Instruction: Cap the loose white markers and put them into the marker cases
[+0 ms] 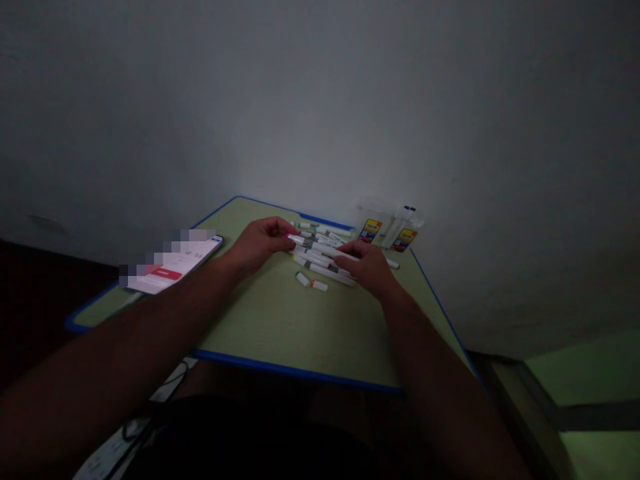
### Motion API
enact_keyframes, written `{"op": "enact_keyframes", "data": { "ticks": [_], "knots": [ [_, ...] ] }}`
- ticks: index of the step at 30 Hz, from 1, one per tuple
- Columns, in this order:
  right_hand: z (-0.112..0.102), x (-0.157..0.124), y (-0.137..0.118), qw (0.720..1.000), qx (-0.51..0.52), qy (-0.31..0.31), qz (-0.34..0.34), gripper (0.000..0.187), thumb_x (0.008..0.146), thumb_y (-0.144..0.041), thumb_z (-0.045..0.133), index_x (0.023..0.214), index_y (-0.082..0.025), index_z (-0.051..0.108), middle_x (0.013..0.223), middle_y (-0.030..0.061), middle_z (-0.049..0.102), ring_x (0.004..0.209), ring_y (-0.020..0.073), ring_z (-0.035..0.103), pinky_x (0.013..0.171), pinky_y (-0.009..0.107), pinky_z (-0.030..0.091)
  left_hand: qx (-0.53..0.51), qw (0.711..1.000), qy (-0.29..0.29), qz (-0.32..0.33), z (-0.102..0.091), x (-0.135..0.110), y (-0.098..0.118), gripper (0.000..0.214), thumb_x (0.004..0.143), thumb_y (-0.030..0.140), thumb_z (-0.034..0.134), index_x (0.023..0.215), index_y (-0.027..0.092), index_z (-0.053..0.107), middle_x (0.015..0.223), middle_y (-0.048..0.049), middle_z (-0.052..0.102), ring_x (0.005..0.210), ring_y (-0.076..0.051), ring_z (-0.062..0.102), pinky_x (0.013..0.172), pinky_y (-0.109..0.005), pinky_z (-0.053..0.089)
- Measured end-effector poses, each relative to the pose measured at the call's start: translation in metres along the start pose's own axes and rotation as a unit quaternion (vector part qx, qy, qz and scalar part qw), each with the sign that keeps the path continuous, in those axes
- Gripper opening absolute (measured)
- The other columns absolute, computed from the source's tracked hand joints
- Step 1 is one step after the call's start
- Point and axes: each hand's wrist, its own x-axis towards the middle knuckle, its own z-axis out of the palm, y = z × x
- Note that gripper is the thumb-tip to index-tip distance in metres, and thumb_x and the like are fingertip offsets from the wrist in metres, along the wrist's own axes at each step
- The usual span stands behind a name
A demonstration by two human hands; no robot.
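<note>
Left hand point(263, 238) pinching cap point(298, 239), right hand point(364, 260) pinching marker point(324, 250)

Both pieces are amid other markers point(330, 272) on the table point(280, 320). A slack pinch could drop the cap among them; a bump could roll the loose caps point(320, 286).

From my end, I have the wall point(300, 100) behind the table point(295, 327). On the tabletop, I see the smartphone point(175, 267) at the left, beyond the left forearm point(200, 293). The markers point(323, 269) lie between the left hand point(260, 240) and right hand point(367, 267), two loose marker caps point(320, 286) before them. Two plastic cases point(373, 223) sit behind the right hand, near the back-right corner.
</note>
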Motion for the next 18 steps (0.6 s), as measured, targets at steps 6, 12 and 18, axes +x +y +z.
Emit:
{"op": "enact_keyframes", "data": {
  "ticks": [6, 12, 18],
  "knots": [
    [0.0004, -0.0001, 0.0001, 1.0, 0.0, -0.007, -0.007, 0.024, 0.072, -0.038, 0.07, 0.085, -0.019, 0.076, 0.078, 0.0029, 0.072, 0.07, 0.0158, 0.063, 0.068, 0.03, 0.05, -0.003, 0.999, -0.041, 0.012, -0.0026, 0.0019, -0.0072, 0.024, 0.058, 0.018, 0.082, 0.08, 0.015, 0.072, 0.079, -0.0044, 0.074, 0.073, -0.015, 0.066, 0.078, -0.033, 0.051],
    [-0.0012, 0.0, 0.0009, 1.0, -0.013, -0.014, -0.012, 0.024, 0.075, -0.04, 0.068, 0.083, -0.019, 0.077, 0.075, 0.0028, 0.072, 0.067, 0.0161, 0.063, 0.068, 0.031, 0.051, -0.005, 0.999, -0.051, 0.004, -0.0022, 0.0004, -0.005, 0.024, 0.059, 0.02, 0.083, 0.081, 0.015, 0.073, 0.079, -0.0048, 0.074, 0.073, -0.015, 0.067, 0.079, -0.033, 0.052],
    [-0.0015, 0.0001, 0.0014, 1.0, -0.012, -0.011, -0.008, 0.025, 0.076, -0.04, 0.068, 0.084, -0.019, 0.076, 0.072, 0.0023, 0.071, 0.067, 0.0164, 0.063, 0.066, 0.03, 0.051, -0.014, 0.999, -0.048, 0.002, -0.0014, 0.0002, -0.0039, 0.027, 0.057, 0.021, 0.084, 0.08, 0.014, 0.073, 0.079, -0.0052, 0.074, 0.073, -0.015, 0.068, 0.08, -0.033, 0.053]
  ]
}}
